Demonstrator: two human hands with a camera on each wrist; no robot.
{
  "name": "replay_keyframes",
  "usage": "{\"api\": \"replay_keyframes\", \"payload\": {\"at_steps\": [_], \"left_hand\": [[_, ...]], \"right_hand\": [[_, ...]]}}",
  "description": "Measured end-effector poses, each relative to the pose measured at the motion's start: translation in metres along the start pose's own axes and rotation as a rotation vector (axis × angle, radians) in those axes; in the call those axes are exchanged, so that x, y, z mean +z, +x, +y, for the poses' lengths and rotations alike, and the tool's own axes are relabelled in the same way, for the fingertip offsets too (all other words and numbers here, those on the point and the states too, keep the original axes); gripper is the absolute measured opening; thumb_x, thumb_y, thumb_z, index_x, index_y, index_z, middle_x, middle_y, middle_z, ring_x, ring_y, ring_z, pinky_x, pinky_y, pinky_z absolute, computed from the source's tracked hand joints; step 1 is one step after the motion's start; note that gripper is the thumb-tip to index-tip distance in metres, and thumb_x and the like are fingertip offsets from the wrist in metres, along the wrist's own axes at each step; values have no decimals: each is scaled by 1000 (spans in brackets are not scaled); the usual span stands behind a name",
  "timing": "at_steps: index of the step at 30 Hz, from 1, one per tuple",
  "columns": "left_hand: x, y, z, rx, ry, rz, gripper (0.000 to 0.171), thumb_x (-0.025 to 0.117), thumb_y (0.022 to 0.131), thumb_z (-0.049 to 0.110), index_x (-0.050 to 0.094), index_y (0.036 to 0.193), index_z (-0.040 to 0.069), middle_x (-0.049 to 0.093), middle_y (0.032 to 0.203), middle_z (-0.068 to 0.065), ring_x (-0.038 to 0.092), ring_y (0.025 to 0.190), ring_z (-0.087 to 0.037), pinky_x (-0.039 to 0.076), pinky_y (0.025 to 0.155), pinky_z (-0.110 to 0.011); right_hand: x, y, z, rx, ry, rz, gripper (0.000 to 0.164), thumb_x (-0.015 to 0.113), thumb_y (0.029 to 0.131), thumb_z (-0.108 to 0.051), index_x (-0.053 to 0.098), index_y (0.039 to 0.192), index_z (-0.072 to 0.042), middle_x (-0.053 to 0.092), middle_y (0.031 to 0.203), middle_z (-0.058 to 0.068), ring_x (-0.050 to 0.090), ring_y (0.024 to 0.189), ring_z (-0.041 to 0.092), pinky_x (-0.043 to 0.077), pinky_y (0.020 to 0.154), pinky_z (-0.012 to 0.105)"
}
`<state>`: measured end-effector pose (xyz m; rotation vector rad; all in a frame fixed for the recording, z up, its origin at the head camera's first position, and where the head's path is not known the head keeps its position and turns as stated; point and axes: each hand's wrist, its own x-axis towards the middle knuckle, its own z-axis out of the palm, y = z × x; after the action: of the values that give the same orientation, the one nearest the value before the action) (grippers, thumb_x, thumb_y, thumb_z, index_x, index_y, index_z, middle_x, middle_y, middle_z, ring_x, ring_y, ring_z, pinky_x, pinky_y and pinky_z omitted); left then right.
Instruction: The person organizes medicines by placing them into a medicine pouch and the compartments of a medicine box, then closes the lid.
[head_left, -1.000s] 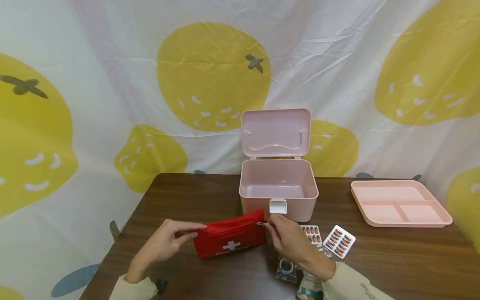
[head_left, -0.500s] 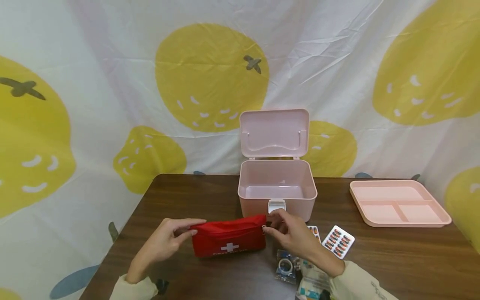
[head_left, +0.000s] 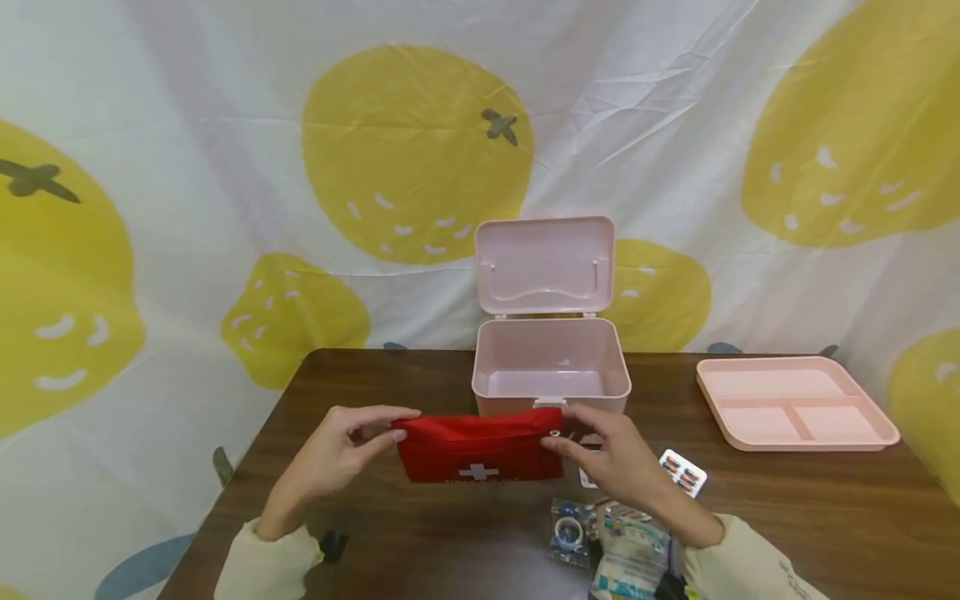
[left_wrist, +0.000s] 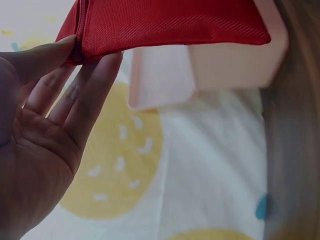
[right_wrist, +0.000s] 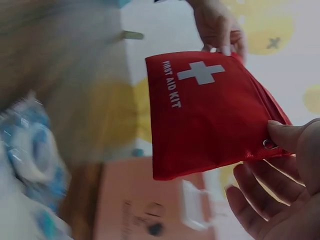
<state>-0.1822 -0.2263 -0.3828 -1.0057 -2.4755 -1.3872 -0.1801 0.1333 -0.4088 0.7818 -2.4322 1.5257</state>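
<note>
A red zip pouch [head_left: 480, 460] printed with a white cross hangs level between both hands, in front of the pink box. In the right wrist view its lettering reads FIRST AID KIT. My left hand [head_left: 330, 458] pinches its upper left corner, thumb on the near side and fingers behind. The upper right corner is held between thumb and fingers of my right hand [head_left: 618, 462]. Beside that thumb shows a metal zipper pull [right_wrist: 270, 144]. The left wrist view shows the zipper edge under my left thumb [left_wrist: 70, 49]. What the pouch contains is hidden.
Behind the pouch stands the pink box [head_left: 501, 406], its lid [head_left: 545, 262] raised. A divided pink tray [head_left: 797, 445] lies at the right. Under my right arm are a blister pack [head_left: 684, 477], a wrapped tape roll [head_left: 568, 533] and a clear plastic packet [head_left: 632, 554].
The pouch has risen and shifted slightly right and away from me. My right hand has gone from pinching the zipper pull to holding the pouch's right corner; my left hand keeps its grip.
</note>
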Motion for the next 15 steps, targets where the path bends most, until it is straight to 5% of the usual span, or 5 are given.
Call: {"api": "replay_keyframes", "payload": {"at_steps": [4,12,15], "left_hand": [[2,21,13,2,-44,10,29,70,91,7,70,120,8,75,99,-5,65,68,-9,48,55,-22],[8,69,22,-5,-65,58,25,71,91,9,73,116,12,75,103,-3,73,86,-16,58,74,-32],[11,86,21,-19,-71,68,24,72,91,10,73,115,10,75,105,-4,73,89,-16,58,79,-33]], "right_hand": [[-25,3,-9,-24,4,20,24,76,87,-11,69,110,-11,73,94,5,68,66,12,54,55,25],[-61,18,-13,-82,-173,121,32,76,86,-7,66,116,-12,73,91,0,68,76,11,52,67,19],[-71,27,-11,-46,-143,120,30,75,88,-8,65,116,-9,73,94,3,69,82,10,52,72,16]]}}
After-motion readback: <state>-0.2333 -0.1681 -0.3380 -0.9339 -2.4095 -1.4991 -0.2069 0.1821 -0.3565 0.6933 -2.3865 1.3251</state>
